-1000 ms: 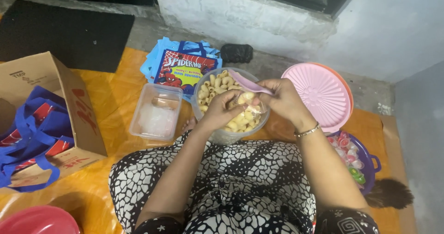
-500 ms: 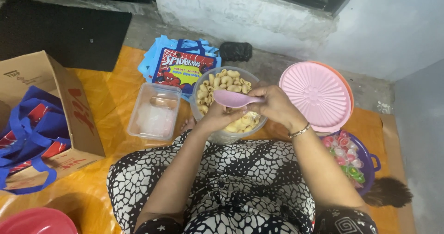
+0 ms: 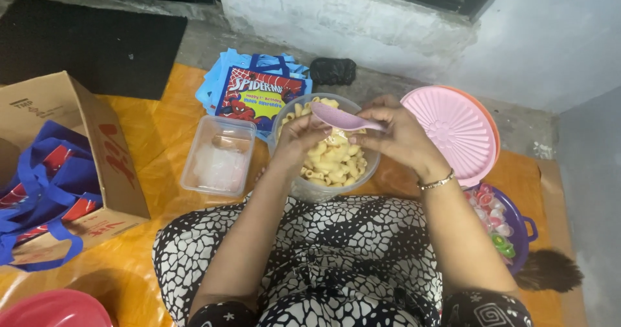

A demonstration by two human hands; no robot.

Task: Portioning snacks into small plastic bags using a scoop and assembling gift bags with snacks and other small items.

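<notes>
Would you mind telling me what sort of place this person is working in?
Probably the floor of a home, near a wall, where party favours are being packed. An orange mat covers the concrete floor, printed blue gift bags lie stacked by a bowl of macaroni snacks, and a cardboard box holds more bags.

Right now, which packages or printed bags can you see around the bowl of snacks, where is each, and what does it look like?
Brown cardboard box: far left, open, on its side, red print, blue bags inside.
Stack of blue printed bags: behind the clear round bowl, flat, red-and-blue cartoon panel.
Clear rectangular plastic tub: left of the bowl, lidless.
Round pink lid: right of the bowl, ribbed.
Purple bowl: far right, small wrapped sweets inside.
</notes>
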